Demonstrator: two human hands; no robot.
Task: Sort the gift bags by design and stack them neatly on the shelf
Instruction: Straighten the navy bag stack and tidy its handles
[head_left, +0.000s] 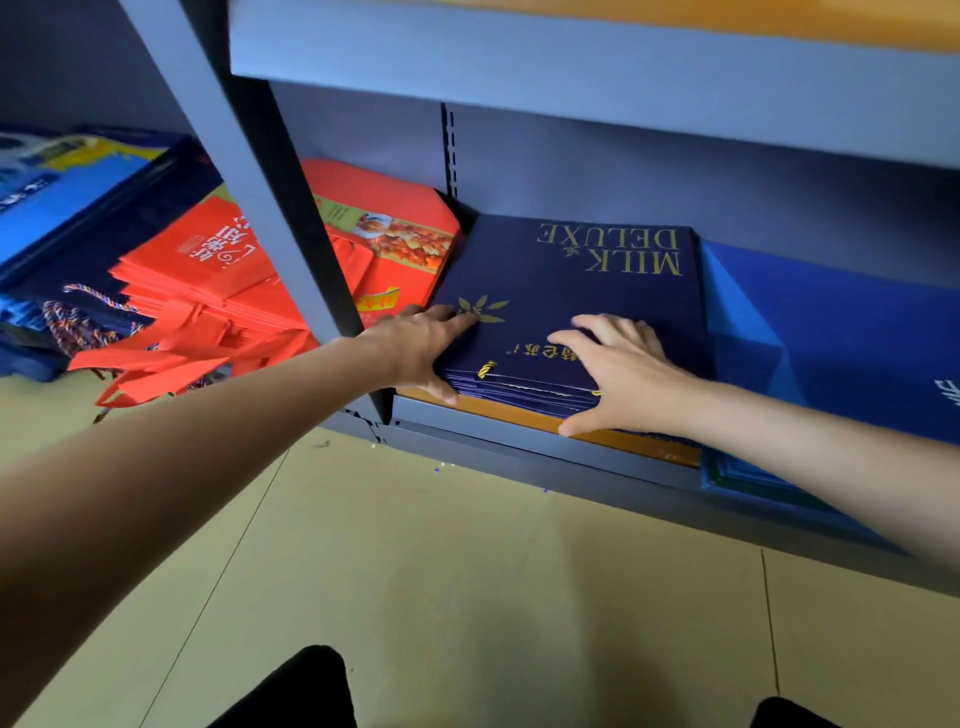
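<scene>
- Dark-clad knees poke in at the bottom edge, over pale, smooth floor tiles.
- Left hand lies flat on the near left corner of the stack of navy paper gift bags, fingers straight and slightly spread, thumb down against the stack's front edge.
- Right hand presses the near right part of the top bag, fingers splayed, thumb along the front edge.
- That stack sits on the lowest orange board of the grey metal shelf; gold lettering reads "MILK DELUXE", upside down, beside a gold leaf sprig.
- Glossy bright blue bags lie just to its right.
- Red-orange bags with a food picture lie to its left; beyond the upright, red fabric bags with white characters fan out, limp handles trailing.
</scene>
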